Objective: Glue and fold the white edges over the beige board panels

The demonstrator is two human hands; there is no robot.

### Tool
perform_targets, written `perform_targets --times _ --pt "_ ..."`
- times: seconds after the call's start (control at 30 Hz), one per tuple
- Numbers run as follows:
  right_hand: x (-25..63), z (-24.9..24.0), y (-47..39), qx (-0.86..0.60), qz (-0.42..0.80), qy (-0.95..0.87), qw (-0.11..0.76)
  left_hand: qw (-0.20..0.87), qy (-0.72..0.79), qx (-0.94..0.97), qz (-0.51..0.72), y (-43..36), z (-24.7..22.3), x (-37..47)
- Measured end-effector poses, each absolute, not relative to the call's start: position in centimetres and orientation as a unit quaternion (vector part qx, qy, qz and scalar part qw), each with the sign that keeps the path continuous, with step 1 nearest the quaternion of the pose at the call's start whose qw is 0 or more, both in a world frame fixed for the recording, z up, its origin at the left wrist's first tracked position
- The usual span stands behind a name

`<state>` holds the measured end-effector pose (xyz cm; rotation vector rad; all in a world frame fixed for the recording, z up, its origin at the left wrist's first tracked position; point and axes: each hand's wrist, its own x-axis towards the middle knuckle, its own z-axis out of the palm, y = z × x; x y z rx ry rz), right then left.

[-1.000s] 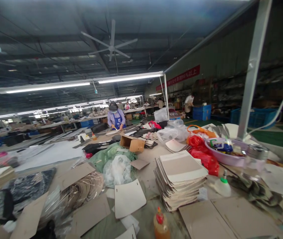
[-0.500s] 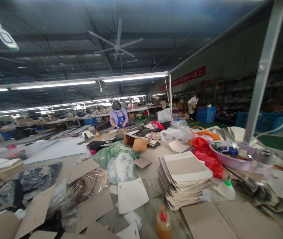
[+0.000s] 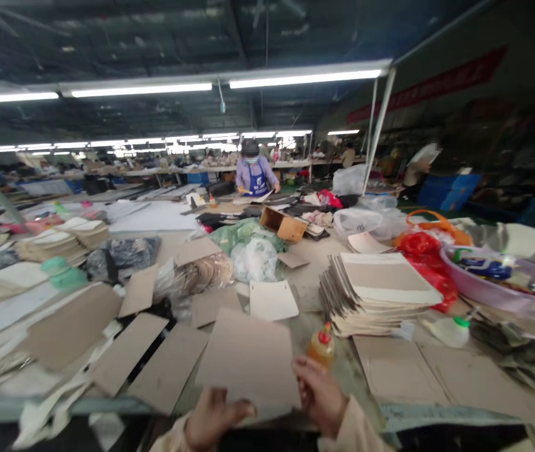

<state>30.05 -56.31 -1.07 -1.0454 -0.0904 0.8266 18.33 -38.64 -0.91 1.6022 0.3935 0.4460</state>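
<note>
A grey-brown cardboard sheet (image 3: pixel 248 358) is held slightly raised over the near edge of the table. My left hand (image 3: pixel 215 419) grips its lower edge, thumb stretched along the near side and the other fingers partly hidden. On the sheet's right edge, my right hand (image 3: pixel 321 392) pinches with thumb and fingers. Just beyond that hand stands a bottle of amber liquid with a red cap (image 3: pixel 323 346). Behind the sheet lies a white panel with small slots (image 3: pixel 273 300). A tall stack of panels (image 3: pixel 380 295) rises to the right.
Loose cardboard pieces (image 3: pixel 129 348) cover the left side. A green-capped bottle (image 3: pixel 451 329), a red plastic bag (image 3: pixel 430 270) and a lilac basin (image 3: pixel 484 282) sit at right. Plastic bags (image 3: pixel 254 258) and an open carton (image 3: pixel 281 225) lie mid-table. A co-worker in a blue apron (image 3: pixel 255 176) stands across the table.
The view has tipped down and turned left. Both my hands now show, holding the cardboard sheet; earlier only fingertips appeared at the bottom edge.
</note>
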Motion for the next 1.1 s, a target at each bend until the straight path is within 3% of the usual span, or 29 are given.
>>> perform_targets --times 0.17,0.3,0.6,1.1 --pt "32.3 2.4 -58.0 -0.484 0.306 0.036 0.819 0.698 0.254 0.635 0.21 -36.1 -1.3 14.6" --pt "33.3 1.9 -57.5 -0.535 0.281 -0.005 0.797 0.677 0.333 0.604 0.256 -34.4 -0.1 13.9" --pt "32.0 -5.8 -56.0 -0.713 0.311 -0.145 0.612 0.611 0.355 0.695 0.133 -34.2 -2.5 13.2" --pt "33.4 -9.6 -54.1 -0.873 0.233 -0.252 0.347 0.473 0.446 0.759 -0.026 -32.5 -7.8 15.4"
